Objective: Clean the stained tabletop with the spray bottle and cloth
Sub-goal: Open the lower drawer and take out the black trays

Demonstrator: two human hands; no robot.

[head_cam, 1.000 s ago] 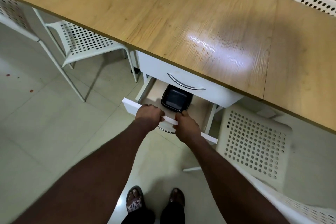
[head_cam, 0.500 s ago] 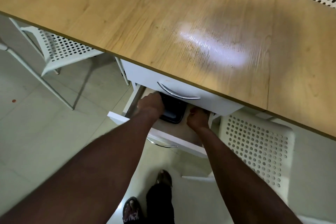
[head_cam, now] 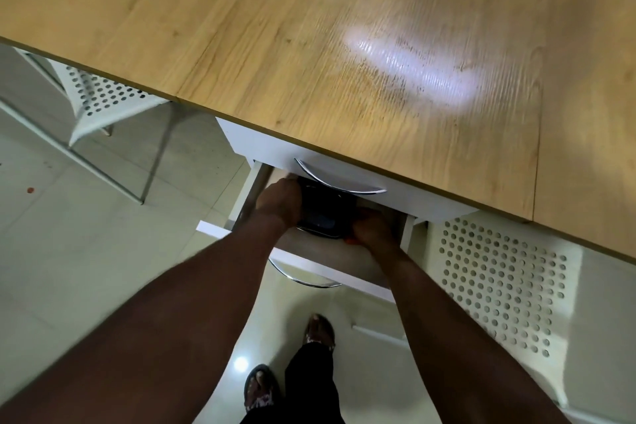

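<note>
Wood-grain desk (head_cam: pixel 241 27) w/ glare patch and dark specks near its front edge. Under that edge, lower drawer (head_cam: pixel 330 263) pulled open. Both hands inside it: left hand (head_cam: pixel 280 205) and right hand (head_cam: pixel 370 227) flank black tray (head_cam: pixel 321 217), touching it; grip state can't tell. White perforated chairs either side of desk, pale tile floor.

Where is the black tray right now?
Head view, lower centre: the black tray sits in the open lower drawer, between the left hand and right hand.
</note>
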